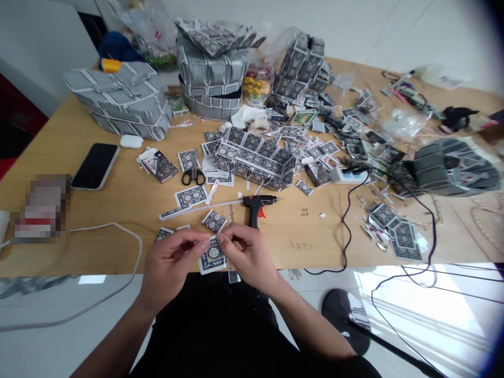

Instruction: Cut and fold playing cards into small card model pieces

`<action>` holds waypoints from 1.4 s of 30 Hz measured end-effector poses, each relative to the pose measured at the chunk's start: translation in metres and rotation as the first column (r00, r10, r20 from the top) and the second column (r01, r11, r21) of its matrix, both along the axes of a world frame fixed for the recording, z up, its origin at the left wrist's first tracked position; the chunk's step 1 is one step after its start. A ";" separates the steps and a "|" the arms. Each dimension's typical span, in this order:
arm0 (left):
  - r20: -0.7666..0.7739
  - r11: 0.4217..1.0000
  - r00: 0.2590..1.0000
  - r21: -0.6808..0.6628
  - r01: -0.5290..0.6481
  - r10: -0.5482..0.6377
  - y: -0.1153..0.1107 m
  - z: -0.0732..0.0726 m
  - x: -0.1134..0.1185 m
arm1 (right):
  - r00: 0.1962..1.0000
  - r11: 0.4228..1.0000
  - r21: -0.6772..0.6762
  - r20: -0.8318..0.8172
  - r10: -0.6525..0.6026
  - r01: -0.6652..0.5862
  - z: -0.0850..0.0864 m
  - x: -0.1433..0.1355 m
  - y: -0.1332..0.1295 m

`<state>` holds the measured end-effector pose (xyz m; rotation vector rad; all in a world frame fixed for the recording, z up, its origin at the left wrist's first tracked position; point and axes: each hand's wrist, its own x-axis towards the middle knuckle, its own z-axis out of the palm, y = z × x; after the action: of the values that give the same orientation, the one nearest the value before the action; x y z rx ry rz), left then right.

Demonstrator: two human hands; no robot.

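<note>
From here I see two hands, left point(170, 263) and right point(246, 257), thumbs and forefingers nearly closed, pinching one card point(213, 257) at its far edge, over the table's point(129, 252) near edge. Its long axis runs roughly away from the body; beyond lie one glue gun point(255, 206), nozzle rightward, and one pair of scissors point(193, 174).

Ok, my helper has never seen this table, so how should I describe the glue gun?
On the wooden table, find the long open box with card-back patterns. Just on the person's side of it, beyond the right hand, lies the black glue gun, its nozzle pointing right. Its orange-red trigger sets it apart from the black scissors to its left.
</note>
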<state>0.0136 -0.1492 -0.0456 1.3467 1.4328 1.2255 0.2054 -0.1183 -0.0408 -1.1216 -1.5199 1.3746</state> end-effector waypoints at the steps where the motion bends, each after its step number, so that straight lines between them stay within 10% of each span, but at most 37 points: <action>1: -0.001 1.000 1.000 0.001 0.003 -0.003 0.000 0.000 0.000 | 1.000 1.000 0.014 0.009 -0.022 0.022 -0.001 -0.001 -0.001; 24: -0.016 0.998 0.998 0.013 -0.061 0.061 -0.001 -0.001 0.000 | 0.995 0.990 0.119 0.077 0.067 -0.076 0.004 0.001 -0.006; 30: 0.006 0.988 0.992 -0.086 0.127 -0.127 -0.004 0.004 -0.007 | 0.982 0.957 0.234 0.115 0.148 -0.171 0.004 0.008 -0.008; 37: -0.205 0.691 0.660 -0.235 0.683 -0.723 -0.019 0.018 -0.025 | 0.797 0.752 0.272 0.127 0.591 -0.601 -0.007 0.023 -0.025; 42: -0.267 0.590 0.545 -0.125 0.798 -0.795 -0.042 0.012 -0.026 | 0.684 0.663 0.253 -0.006 0.729 -0.705 -0.015 0.027 -0.040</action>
<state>-0.0126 -0.1916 -0.0340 1.9462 0.7641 0.4097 0.2323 -0.1587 -0.0558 -0.2531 -2.0961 1.6572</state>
